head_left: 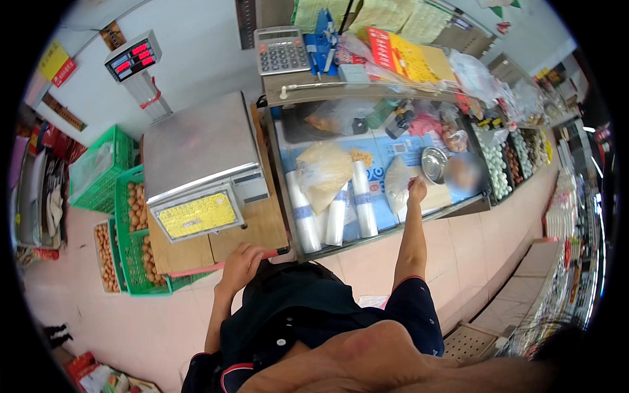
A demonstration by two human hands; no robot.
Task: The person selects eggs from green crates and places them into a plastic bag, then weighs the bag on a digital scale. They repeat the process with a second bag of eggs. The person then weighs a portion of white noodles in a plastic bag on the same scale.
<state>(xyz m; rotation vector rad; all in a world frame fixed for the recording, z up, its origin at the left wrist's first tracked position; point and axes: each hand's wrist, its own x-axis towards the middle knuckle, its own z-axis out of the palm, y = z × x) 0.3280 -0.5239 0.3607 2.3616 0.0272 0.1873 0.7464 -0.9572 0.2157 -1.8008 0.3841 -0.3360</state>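
Observation:
My right hand [417, 190] reaches into the low glass-sided counter case, its fingers closed. It is between a clear plastic bag [396, 185] of pale contents and a round metal bowl [434, 164]; what it pinches, if anything, is too small to make out. My left hand [241, 265] lies loosely on the red-trimmed front edge of a wooden board [252, 226], fingers stretched and holding nothing. Behind it, on that board, stands a metal-topped weighing scale [203, 141]. Left of the plastic bag are a larger bag of beige contents [324, 170] and rolls of clear plastic bags [364, 200].
Green crates [141, 252] with brown eggs stand left of the scale. A grey calculator [282, 51] sits on the shelf behind the case. More eggs [495, 160] lie in compartments to the right. The scale's display [133, 57] rises on a post.

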